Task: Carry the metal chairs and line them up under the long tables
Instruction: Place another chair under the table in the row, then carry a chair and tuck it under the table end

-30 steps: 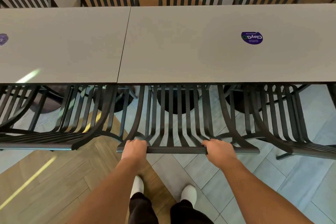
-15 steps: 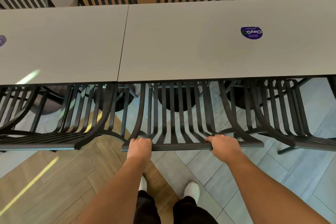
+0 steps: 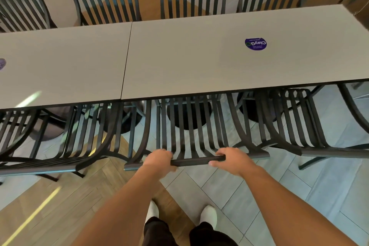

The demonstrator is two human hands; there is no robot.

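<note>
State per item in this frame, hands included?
middle chair: seat tucked under the table, top rail gripped by both hands
left hand: grips the top rail
right hand: grips the top rail
chair to the left: tucked under, untouched
chair to the right: tucked under, untouched
long tables: two butted end to end
purple sticker: flat on the tabletop

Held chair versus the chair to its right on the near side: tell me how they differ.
1. Both hands, left hand and right hand, grip the held chair by its top rail; nothing touches the right chair.
2. The held chair faces the table squarely; the right chair looks skewed, though the wide lens may add to that.

Shared: both are dark slatted metal, seats tucked under the table.
</note>
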